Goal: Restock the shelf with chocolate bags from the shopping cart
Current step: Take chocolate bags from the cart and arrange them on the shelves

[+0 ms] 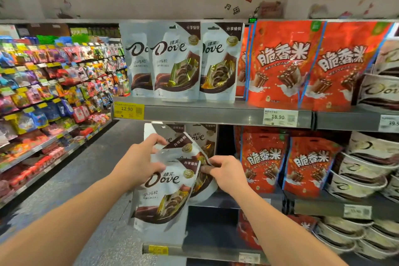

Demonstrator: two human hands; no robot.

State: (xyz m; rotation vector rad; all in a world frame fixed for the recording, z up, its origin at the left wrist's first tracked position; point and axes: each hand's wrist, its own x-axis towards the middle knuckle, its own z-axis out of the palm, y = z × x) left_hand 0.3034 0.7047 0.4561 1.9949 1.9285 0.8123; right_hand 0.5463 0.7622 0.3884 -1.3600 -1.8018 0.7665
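Note:
I hold two white Dove chocolate bags in front of the second shelf. My left hand (pixel 138 161) grips the top left of the front bag (pixel 163 192), which hangs upright. My right hand (pixel 226 171) pinches the right edge of the tilted bag behind it (pixel 183 149). More white Dove bags (pixel 201 136) stand behind them on that shelf. On the upper shelf (pixel 216 112), three Dove bags (pixel 174 60) stand in a row. The shopping cart is out of view.
Orange crispy-rice chocolate bags (pixel 280 62) fill the upper shelf to the right, with more (pixel 265 162) below. Dove bowls (pixel 367 157) are stacked at the far right. A candy aisle (pixel 54 84) runs along the left, beyond a grey floor (pixel 86 168).

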